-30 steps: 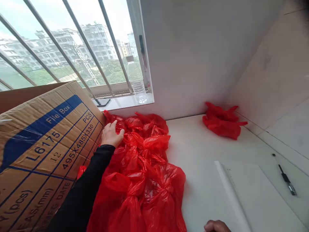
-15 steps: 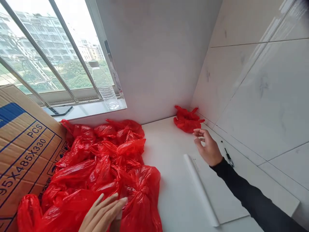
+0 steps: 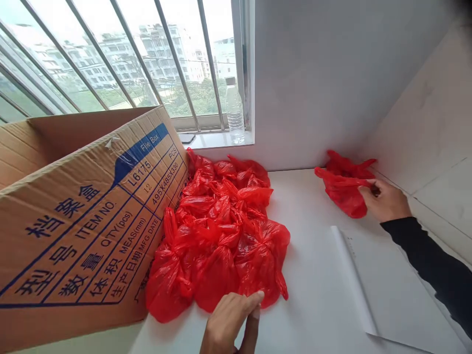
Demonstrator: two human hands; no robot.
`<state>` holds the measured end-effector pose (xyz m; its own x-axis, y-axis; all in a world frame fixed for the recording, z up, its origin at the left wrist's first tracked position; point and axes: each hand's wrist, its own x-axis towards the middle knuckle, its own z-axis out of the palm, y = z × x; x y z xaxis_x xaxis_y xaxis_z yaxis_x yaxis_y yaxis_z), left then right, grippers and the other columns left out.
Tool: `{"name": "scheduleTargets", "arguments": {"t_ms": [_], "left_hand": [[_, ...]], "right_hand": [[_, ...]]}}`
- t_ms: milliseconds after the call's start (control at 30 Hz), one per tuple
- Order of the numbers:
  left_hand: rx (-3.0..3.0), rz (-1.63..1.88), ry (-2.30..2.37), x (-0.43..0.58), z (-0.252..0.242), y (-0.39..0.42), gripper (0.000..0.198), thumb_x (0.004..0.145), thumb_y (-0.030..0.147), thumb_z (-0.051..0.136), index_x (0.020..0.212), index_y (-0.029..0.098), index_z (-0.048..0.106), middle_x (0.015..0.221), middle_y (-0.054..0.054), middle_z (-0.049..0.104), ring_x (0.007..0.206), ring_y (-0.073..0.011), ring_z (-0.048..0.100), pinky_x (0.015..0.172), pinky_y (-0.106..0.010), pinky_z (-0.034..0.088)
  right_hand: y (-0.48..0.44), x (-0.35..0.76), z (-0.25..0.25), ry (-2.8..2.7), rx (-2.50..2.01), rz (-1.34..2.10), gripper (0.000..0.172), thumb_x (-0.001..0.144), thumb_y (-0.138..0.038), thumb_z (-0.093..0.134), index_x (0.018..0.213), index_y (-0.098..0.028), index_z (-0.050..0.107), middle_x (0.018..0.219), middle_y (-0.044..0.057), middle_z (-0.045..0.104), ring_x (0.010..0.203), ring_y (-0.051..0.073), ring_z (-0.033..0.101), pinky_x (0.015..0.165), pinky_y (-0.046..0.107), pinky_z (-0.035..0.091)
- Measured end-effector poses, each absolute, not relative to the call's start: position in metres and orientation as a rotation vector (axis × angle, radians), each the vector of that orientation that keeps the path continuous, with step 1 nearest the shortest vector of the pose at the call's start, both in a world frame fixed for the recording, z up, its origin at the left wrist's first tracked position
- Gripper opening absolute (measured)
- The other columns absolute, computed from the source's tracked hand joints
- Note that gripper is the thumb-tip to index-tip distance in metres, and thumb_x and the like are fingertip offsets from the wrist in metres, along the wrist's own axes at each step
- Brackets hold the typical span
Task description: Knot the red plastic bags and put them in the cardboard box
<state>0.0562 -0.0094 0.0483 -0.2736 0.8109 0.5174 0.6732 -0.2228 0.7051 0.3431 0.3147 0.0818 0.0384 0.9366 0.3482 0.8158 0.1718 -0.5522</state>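
Note:
A heap of knotted red plastic bags lies on the white table against a cardboard box. My left hand rests at the heap's near edge, fingers stretched out and touching the closest bag. A separate red plastic bag sits crumpled in the far right corner by the wall. My right hand, in a black sleeve, has its fingers curled round that bag's right side.
A large open cardboard box printed "File Box" fills the left. A white sheet with a curled edge lies at the right. A water bottle and a phone sit on the barred window's sill. Tiled wall bounds the right.
My right hand has reached forward to the corner and closed on the separate red bag. My left hand stays at the heap's near edge. The view has swung left, showing more of the box.

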Motion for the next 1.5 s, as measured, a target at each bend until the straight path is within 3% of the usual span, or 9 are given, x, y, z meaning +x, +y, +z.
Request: {"name": "scheduleTargets", "arguments": {"t_ms": [267,433,667,833,967,1033,1200,1433,1500], "left_hand": [[1.361,1.552,1.604,0.115,0.06,-0.018,0.025,0.096,0.022,0.054,0.115,0.029,0.069,0.087,-0.003,0.072,0.076,-0.0149,0.066,0.066,-0.026,0.051],[1.182,1.476,1.682,0.129,0.059,-0.028,0.052,0.091,0.041,0.063,0.141,0.03,0.051,0.138,-0.011,0.058,0.123,-0.0277,0.057,0.103,-0.046,0.049],[0.964,1.274,1.574,0.092,0.058,-0.041,0.03,0.099,0.04,0.052,0.122,0.022,0.06,0.126,-0.009,0.066,0.118,-0.0237,0.061,0.097,-0.035,0.049],[0.975,1.261,1.617,0.08,0.047,-0.047,0.032,0.1,0.037,0.052,0.129,0.024,0.058,0.138,-0.008,0.059,0.135,-0.0252,0.049,0.111,-0.039,0.042],[1.192,1.344,1.876,0.089,0.048,-0.047,0.052,0.097,0.029,0.053,0.147,0.03,0.037,0.149,-0.01,0.046,0.138,-0.027,0.045,0.113,-0.048,0.041],[1.433,1.333,2.026,0.093,0.05,-0.044,0.059,0.092,0.025,0.06,0.146,0.028,0.038,0.148,-0.012,0.044,0.138,-0.0285,0.044,0.111,-0.048,0.043],[1.712,1.289,2.044,0.088,0.045,-0.041,0.015,0.094,0.014,0.058,0.105,0.024,0.058,0.117,-0.006,0.06,0.112,-0.0197,0.06,0.093,-0.035,0.052],[1.362,1.327,2.139,0.063,0.042,-0.045,0.007,0.099,0.023,0.052,0.102,0.026,0.057,0.116,-0.004,0.064,0.108,-0.0173,0.063,0.082,-0.028,0.053],[1.339,1.387,2.156,0.064,0.048,-0.044,0.009,0.099,0.021,0.052,0.105,0.025,0.057,0.12,-0.005,0.063,0.114,-0.0178,0.061,0.093,-0.032,0.05]], "right_hand": [[0.157,0.32,0.097,-1.698,-1.521,0.77,0.035,0.087,-0.058,0.061,0.101,-0.028,0.069,0.074,0.003,0.073,0.057,0.015,0.066,0.045,0.016,0.051],[0.067,0.286,0.08,-1.931,-1.161,1.193,0.039,0.087,-0.05,0.065,0.121,-0.031,0.067,0.114,0.006,0.076,0.088,0.025,0.077,0.068,0.027,0.065],[0.068,0.28,0.099,-2.333,-0.922,1.094,0.025,0.099,-0.038,0.051,0.115,-0.035,0.071,0.107,0.0,0.076,0.091,0.02,0.073,0.08,0.03,0.063],[0.086,0.271,0.083,-2.487,-0.698,0.783,0.036,0.099,-0.024,0.052,0.134,-0.029,0.055,0.129,0.007,0.062,0.124,0.025,0.056,0.101,0.043,0.053],[0.086,0.26,0.066,-2.512,-0.616,0.721,0.029,0.097,-0.014,0.052,0.124,-0.024,0.057,0.109,0.005,0.066,0.107,0.022,0.06,0.109,0.054,0.042],[0.085,0.258,0.063,-2.478,-0.623,0.766,0.022,0.097,-0.013,0.053,0.115,-0.024,0.058,0.1,0.002,0.066,0.1,0.02,0.06,0.109,0.054,0.039],[0.086,0.265,0.072,-2.4,-0.714,0.891,0.015,0.098,-0.015,0.052,0.105,-0.026,0.059,0.088,-0.002,0.065,0.089,0.017,0.057,0.094,0.044,0.044],[0.086,0.289,0.073,-2.297,-1.173,0.993,0.019,0.1,-0.035,0.049,0.086,-0.027,0.059,0.08,-0.002,0.062,0.074,0.017,0.054,0.052,0.03,0.039],[0.085,0.29,0.071,-2.274,-1.161,0.959,0.015,0.1,-0.034,0.05,0.09,-0.028,0.059,0.086,-0.001,0.064,0.082,0.018,0.056,0.054,0.029,0.043]]}}
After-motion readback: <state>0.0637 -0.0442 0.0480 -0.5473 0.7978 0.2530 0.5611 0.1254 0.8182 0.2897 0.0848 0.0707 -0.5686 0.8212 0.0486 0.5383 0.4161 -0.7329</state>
